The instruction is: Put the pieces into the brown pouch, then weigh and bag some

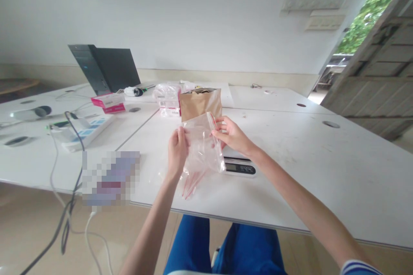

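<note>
Between my two hands is a clear zip-lock bag (201,146), held up over the table with its red-lined seal on the right. My left hand (177,148) grips the bag's left edge, thumb on top. At the seal, the fingers of my right hand (230,135) pinch the plastic. More clear zip-lock bags (192,182) lie on the table just below. A small digital scale (240,168) sits partly hidden behind the held bag and my right hand. Behind the bag stands a brown paper bag (200,105) with an open top.
Left of the paper bag are plastic-wrapped packs (168,99) and pink-white boxes (109,102). A power strip (88,131) with cables and a pixelated object (111,178) occupy the left side. A black computer case (106,68) stands at the back left. The table's front edge (290,228) runs before my knees.
</note>
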The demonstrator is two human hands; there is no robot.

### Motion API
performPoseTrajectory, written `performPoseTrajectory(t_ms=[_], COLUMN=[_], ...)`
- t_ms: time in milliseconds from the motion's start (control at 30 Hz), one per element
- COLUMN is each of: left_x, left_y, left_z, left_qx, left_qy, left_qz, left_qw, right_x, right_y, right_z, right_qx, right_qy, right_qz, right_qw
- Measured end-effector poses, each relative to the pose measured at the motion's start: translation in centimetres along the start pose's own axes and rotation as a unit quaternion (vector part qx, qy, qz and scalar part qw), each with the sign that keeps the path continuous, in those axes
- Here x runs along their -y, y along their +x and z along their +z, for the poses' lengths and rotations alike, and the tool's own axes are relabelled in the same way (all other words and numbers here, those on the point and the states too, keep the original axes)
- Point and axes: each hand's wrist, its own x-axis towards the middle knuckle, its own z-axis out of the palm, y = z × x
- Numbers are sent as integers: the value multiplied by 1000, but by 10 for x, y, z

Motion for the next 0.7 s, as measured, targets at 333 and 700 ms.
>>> performPoseTrajectory(t_ms=[333,700], left_x=[21,9], left_y=[9,4], left_z=[-47,-53], left_qx=[185,138], left_qy=[282,240], left_qz=[42,57], left_qw=[940,959], right_x=[-50,-57], right_y=[-52,-51], right_z=[42,52], right_qx=[-94,-176], right_qy=[140,-188], right_qz=[180,-77], right_qw=[969,963])
